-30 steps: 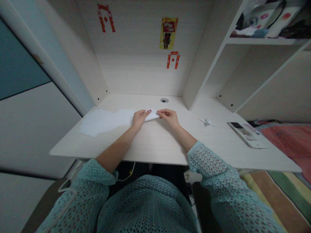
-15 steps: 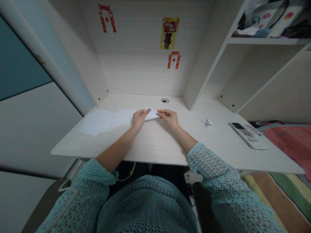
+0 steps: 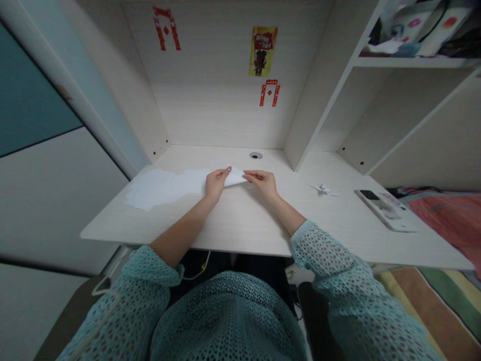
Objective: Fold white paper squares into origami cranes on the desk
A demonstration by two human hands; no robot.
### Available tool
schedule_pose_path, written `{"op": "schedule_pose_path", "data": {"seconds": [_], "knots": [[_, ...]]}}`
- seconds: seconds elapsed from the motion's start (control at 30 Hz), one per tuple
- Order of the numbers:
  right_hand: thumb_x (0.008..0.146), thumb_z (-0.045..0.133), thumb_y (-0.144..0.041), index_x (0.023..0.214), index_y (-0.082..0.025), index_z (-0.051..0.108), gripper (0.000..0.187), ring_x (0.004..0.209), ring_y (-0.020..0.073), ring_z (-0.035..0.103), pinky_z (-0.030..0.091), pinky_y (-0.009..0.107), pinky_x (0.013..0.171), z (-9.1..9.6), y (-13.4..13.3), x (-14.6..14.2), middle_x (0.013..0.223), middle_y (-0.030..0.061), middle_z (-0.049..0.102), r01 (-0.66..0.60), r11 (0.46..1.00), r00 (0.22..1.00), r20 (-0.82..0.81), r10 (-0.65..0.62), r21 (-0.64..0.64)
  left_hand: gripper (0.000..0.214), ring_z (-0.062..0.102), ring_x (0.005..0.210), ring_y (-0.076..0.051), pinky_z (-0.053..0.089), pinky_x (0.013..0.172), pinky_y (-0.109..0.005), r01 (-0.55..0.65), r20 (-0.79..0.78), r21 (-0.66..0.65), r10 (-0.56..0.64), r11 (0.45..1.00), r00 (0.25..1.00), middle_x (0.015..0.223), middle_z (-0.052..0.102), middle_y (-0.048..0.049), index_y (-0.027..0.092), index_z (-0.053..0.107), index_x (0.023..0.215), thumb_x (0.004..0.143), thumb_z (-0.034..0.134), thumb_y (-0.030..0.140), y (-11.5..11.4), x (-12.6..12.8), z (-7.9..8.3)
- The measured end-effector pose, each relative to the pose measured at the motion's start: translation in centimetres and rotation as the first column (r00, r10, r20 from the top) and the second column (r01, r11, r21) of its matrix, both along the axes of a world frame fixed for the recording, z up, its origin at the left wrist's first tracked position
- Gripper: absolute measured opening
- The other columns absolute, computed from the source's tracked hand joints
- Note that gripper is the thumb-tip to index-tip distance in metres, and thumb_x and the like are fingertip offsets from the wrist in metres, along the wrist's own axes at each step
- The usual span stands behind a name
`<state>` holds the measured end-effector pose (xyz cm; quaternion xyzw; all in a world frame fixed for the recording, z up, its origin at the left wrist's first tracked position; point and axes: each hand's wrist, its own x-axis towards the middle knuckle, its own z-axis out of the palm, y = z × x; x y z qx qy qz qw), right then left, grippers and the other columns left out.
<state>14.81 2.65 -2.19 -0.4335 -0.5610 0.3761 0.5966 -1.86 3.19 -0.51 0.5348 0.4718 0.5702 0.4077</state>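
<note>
A small folded piece of white paper [image 3: 236, 176] lies on the pale wooden desk [image 3: 240, 225], held between both hands. My left hand [image 3: 215, 182] pinches its left side with the fingers curled over the edge. My right hand [image 3: 263, 181] pinches its right corner between thumb and fingers. Both forearms rest over the desk, in teal knit sleeves pushed up.
Loose white sheets [image 3: 161, 186] lie on the desk left of my hands. A small folded paper figure [image 3: 322, 189] sits to the right, and a phone [image 3: 387, 209] lies near the right edge. A cable hole [image 3: 255, 155] is at the back. Shelves stand at the right.
The paper's top edge has been lifted and folded slightly between the fingers; both hands stay in nearly the same place.
</note>
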Motion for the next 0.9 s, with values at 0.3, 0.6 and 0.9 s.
{"op": "schedule_pose_path", "data": {"seconds": [0.3,0.6,0.9], "knots": [[0.064,0.073,-0.04,0.085,-0.016,0.073,0.033,0.072,0.0172,0.065,0.051,0.032,0.073,0.0,-0.1,-0.1,0.084,0.0086,0.072,-0.032,0.999,0.999,0.004,0.032,0.024,0.04,0.054,0.065,-0.013,0.039,0.059,-0.022,-0.053,-0.032,0.035,0.054,0.998,0.998,0.068,0.064,-0.0011,0.015,0.07,0.071,0.071,0.06,0.054,0.1,-0.2,-0.1],[0.071,0.066,-0.04,0.101,-0.02,0.068,0.037,0.073,0.0146,0.063,0.049,0.029,0.072,0.3,-0.9,-0.5,0.084,0.0049,0.071,-0.082,0.991,0.991,0.116,0.07,0.105,0.037,0.057,0.071,-0.015,0.042,0.067,-0.024,0.049,-0.06,0.039,-0.047,0.998,0.997,0.074,0.067,-0.0027,0.014,0.07,0.074,0.07,0.064,0.05,-0.2,0.2,-0.2],[0.071,0.066,-0.04,0.091,-0.021,0.073,0.029,0.086,0.0204,0.065,0.05,0.034,0.08,-0.9,0.2,-0.1,0.096,0.0066,0.072,0.015,0.992,0.994,0.106,-0.029,0.126,0.034,0.063,0.081,-0.019,0.047,0.075,-0.029,0.052,0.003,0.005,-0.052,0.999,0.999,0.084,0.071,-0.0072,0.015,0.07,0.089,0.065,0.072,0.039,-0.5,0.5,0.0]]}}
